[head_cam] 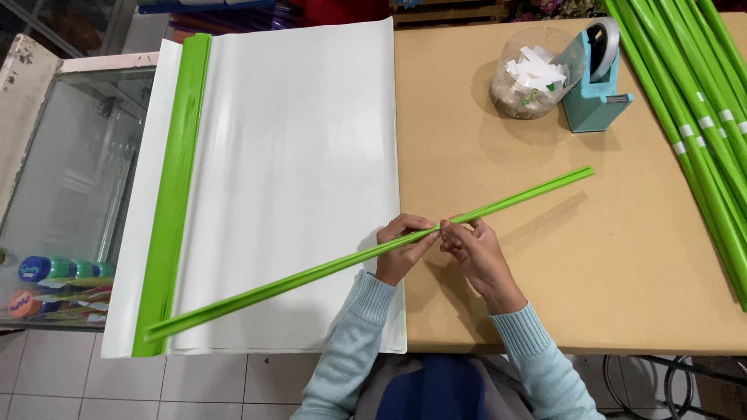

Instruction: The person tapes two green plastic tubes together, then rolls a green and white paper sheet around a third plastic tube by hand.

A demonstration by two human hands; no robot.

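Hands meeting mid-length on a thin green paper roll [366, 253], lying slantwise from the white sheets' [296, 171] near-left corner across the table [607, 257]. Left hand [401, 247] and right hand [471, 247] both pinching it, fingertips touching. Tape dispenser [595, 78] near far edge.

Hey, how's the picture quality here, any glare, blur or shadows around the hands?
Head view: sharp, evenly lit; soft sheen on the white paper sheets; faint shadows beside the left hand, right hand and green rolled tube; slight wide-angle bending at the edges.
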